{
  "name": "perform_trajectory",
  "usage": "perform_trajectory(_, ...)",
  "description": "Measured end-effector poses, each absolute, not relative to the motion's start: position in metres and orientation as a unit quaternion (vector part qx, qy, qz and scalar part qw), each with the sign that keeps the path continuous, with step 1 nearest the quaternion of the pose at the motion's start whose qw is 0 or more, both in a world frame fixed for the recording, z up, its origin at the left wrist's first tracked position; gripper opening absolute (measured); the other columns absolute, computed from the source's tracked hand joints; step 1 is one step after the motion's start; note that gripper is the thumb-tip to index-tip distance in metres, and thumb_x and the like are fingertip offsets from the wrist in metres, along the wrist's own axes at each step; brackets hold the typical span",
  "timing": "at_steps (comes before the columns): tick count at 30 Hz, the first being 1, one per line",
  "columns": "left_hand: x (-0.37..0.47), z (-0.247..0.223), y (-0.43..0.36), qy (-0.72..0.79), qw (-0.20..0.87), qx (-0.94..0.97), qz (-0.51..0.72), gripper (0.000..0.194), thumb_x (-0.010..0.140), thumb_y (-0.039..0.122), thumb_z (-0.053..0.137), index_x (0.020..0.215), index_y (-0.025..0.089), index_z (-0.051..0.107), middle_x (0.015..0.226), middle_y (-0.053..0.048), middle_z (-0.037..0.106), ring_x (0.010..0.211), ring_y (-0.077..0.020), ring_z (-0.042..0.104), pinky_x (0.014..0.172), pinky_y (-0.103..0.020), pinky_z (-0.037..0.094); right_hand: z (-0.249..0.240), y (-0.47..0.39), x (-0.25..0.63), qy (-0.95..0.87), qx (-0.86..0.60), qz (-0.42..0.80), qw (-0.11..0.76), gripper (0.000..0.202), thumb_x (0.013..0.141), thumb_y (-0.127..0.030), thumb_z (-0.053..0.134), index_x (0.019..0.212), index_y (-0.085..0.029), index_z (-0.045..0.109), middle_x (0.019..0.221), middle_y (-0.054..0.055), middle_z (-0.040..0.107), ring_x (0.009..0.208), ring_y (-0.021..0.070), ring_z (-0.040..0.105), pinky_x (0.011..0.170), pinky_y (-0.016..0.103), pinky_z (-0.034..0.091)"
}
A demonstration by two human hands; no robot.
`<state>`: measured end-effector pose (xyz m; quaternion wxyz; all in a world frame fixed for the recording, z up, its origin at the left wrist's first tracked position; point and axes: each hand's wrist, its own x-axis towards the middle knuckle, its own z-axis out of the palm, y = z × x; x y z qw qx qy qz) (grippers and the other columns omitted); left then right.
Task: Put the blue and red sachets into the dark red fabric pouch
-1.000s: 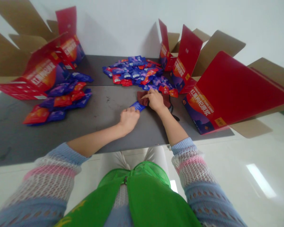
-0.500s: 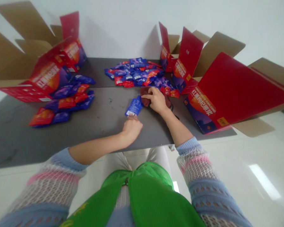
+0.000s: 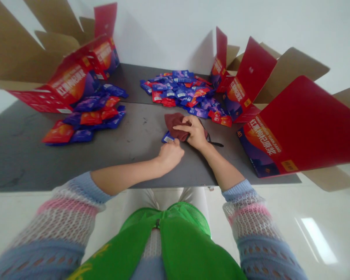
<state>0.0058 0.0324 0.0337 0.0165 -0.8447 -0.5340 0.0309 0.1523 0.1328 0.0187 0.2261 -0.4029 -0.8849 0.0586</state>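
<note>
A dark red-brown cloth [image 3: 172, 121] is bunched under my right hand [image 3: 196, 132], whose fingers grip it. It lies over most of a blue sachet [image 3: 167, 137], leaving only the left end with a white label in sight. My left hand [image 3: 171, 155] is closed at the near edge of that sachet, thumb and finger pinching its end. A black strap [image 3: 217, 144] sticks out to the right from beneath the cloth.
A heap of blue and red sachets [image 3: 177, 87] lies at the back of the grey table [image 3: 128, 163]. More sachets [image 3: 89, 116] spill before open red cartons [image 3: 72, 85] on the left. Open cartons [image 3: 303, 128] also stand along the right.
My right hand has drawn the cloth leftward over the sachet, which showed almost whole before. My left hand still holds the sachet's near end. The camera view has shifted slightly.
</note>
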Motion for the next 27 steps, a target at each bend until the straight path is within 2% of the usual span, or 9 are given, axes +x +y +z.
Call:
perform_trajectory(3,0.008,0.034,0.030,-0.528,0.012,-0.848,0.034,0.036,0.087,0.002,0.043,0.098,0.001,0.076,0.100,-0.027,0.066,0.092,-0.0318,0.067,0.068,-0.034,0.048,0.006,0.136,0.141,-0.901,-0.368,0.081,0.214,0.037,0.093,-0.021,0.049,0.115,-0.037,0.074,0.120,0.003,0.057,0.112,0.0233,0.048,0.097,0.036,0.038)
perform_trajectory(7,0.012,0.030,0.020,-0.546,0.015,-0.837,0.020,0.036,0.085,0.001,0.043,0.095,0.003,0.078,0.098,-0.027,0.067,0.090,-0.0320,0.066,0.068,-0.037,0.046,0.003,0.149,0.148,-0.905,-0.357,0.078,0.217,0.043,0.087,-0.012,0.051,0.113,-0.036,0.075,0.118,0.003,0.058,0.110,0.0217,0.049,0.095,0.033,0.038)
perform_trajectory(12,0.017,0.030,0.012,-0.565,0.013,-0.825,0.019,0.037,0.085,0.000,0.042,0.097,-0.002,0.077,0.100,-0.030,0.066,0.089,-0.0354,0.067,0.066,-0.039,0.044,0.003,0.170,0.172,-0.853,-0.473,0.050,0.216,0.041,0.084,-0.010,0.051,0.106,-0.030,0.079,0.112,0.006,0.061,0.104,0.0234,0.052,0.091,0.034,0.041)
perform_trajectory(19,0.022,0.034,0.002,-0.613,0.037,-0.789,0.022,0.040,0.087,-0.002,0.036,0.100,-0.005,0.074,0.104,-0.032,0.065,0.089,-0.0366,0.067,0.064,-0.039,0.042,0.008,0.170,0.185,-0.805,-0.556,-0.006,0.204,0.042,0.086,-0.011,0.047,0.104,-0.031,0.080,0.109,0.009,0.062,0.100,0.0262,0.051,0.086,0.037,0.042)
perform_trajectory(23,0.026,0.033,-0.001,-0.637,0.060,-0.768,0.039,0.041,0.089,-0.003,0.034,0.106,-0.006,0.071,0.102,-0.031,0.067,0.085,-0.0348,0.068,0.068,-0.041,0.043,0.011,0.158,0.180,-0.804,-0.534,0.012,0.259,0.043,0.081,-0.009,0.051,0.106,-0.029,0.079,0.105,0.008,0.060,0.099,0.0246,0.051,0.085,0.035,0.044)
perform_trajectory(27,0.027,0.038,0.001,-0.634,0.052,-0.769,0.064,0.040,0.089,-0.004,0.035,0.106,-0.004,0.072,0.100,-0.029,0.068,0.087,-0.0338,0.069,0.071,-0.041,0.046,0.010,0.138,0.158,-0.815,-0.475,0.037,0.329,0.043,0.083,-0.007,0.051,0.111,-0.027,0.077,0.107,0.006,0.058,0.105,0.0218,0.052,0.091,0.034,0.043)
